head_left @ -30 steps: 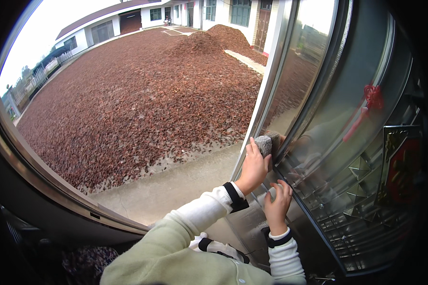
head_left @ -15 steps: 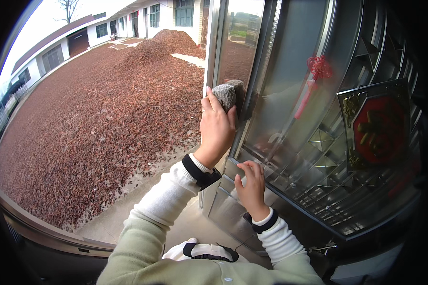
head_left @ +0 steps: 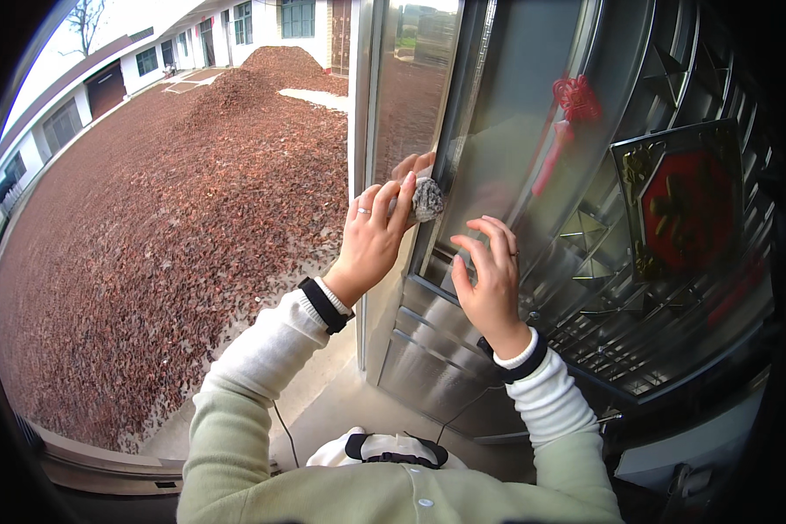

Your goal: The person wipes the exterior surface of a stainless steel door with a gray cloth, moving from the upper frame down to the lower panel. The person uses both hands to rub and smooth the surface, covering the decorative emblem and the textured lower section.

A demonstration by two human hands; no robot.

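Between the fingers of my left hand (head_left: 374, 231) is a wadded grey cloth (head_left: 427, 200), pressed to the glossy narrow panel (head_left: 417, 96) at the edge of the metal door. A ring shows on that hand, and the panel mirrors its fingertips. My right hand (head_left: 491, 278) is open and holds nothing; its fingers are spread and slightly bent. It is raised before the silvery door (head_left: 524, 113), to the right of the cloth. I cannot tell whether its fingertips touch the door.
A red knotted ornament (head_left: 576, 98) with a tassel and a red-and-gold plaque (head_left: 692, 214) are on the door. A door handle (head_left: 610, 418) sticks out low down. Outside at left, reddish-brown flakes (head_left: 192, 236) cover the yard before a white building (head_left: 266, 26).
My left hand and the cloth have slid down the panel. My right hand has risen and shifted right. The whole view has turned a little.
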